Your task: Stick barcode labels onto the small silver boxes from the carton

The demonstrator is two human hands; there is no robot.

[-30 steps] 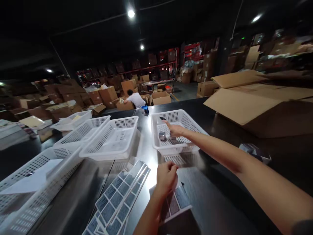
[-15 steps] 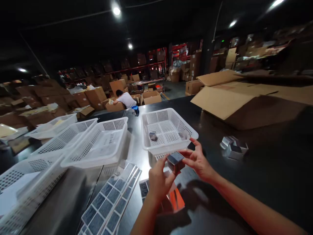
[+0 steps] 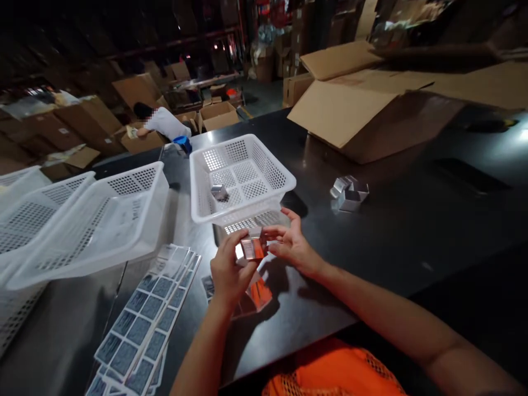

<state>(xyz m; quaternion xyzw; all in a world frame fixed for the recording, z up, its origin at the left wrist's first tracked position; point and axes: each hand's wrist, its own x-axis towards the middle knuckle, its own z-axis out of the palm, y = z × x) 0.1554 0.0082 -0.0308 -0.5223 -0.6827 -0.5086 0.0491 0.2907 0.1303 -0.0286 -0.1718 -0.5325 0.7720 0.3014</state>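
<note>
Between the thumb and fingers of my left hand is a small shiny square metal box, with orange reflected on its side. My right hand has its fingertips on the box's right edge, thumb below and index finger raised. Just beyond stands a white perforated basket with one similar metal piece inside. To the left lie sheets of dark square stickers, overlapping one another. Under my hands a shiny orange patch shows on the table; whether it is an object or a reflection I cannot tell.
More shiny metal pieces sit on the dark table at right. Behind them is a large open cardboard box. Several white baskets line the left. A blue container stands at the far edge, near a person in white.
The view has tipped downward and shifted right. In my hands the box has turned from its dark square face to a shiny side. Both hands stay on it.
</note>
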